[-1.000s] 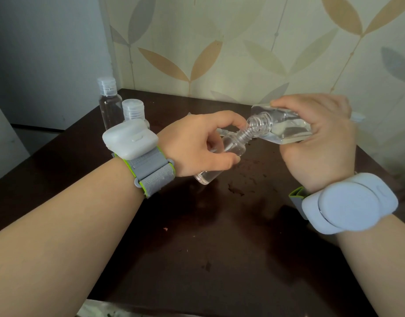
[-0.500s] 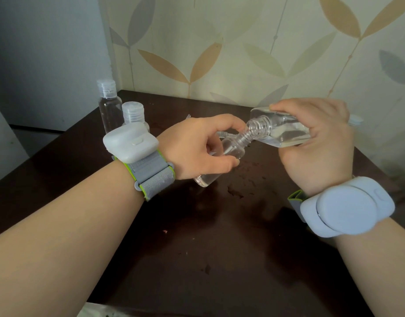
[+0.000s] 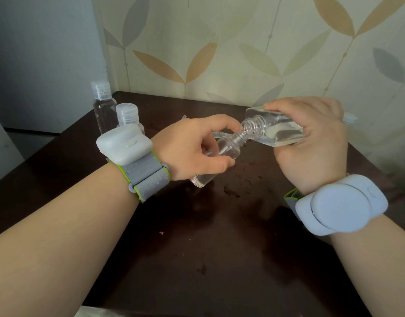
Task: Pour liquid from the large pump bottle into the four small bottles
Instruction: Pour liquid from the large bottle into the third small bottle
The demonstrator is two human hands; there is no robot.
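Observation:
My right hand (image 3: pixel 311 143) grips the large clear bottle (image 3: pixel 277 130), tipped on its side with its pump off and its threaded mouth pointing left. My left hand (image 3: pixel 192 149) holds a small clear bottle (image 3: pixel 222 154) tilted above the table, its open neck touching the large bottle's mouth. Clear liquid lies in the small bottle's lower end. Two more small capped bottles stand at the far left: a taller one (image 3: pixel 103 106) and a shorter one (image 3: pixel 128 117) partly hidden behind my left wrist device.
The dark brown table (image 3: pixel 208 236) has wet spots and small spills below the bottles. A leaf-patterned wall runs close behind it. A clear plastic part (image 3: pixel 216 134) shows behind my left fingers. Both wrists carry pale strapped devices.
Both hands have kept their hold with the bottle mouths together. The bottles shifted only slightly between the frames.

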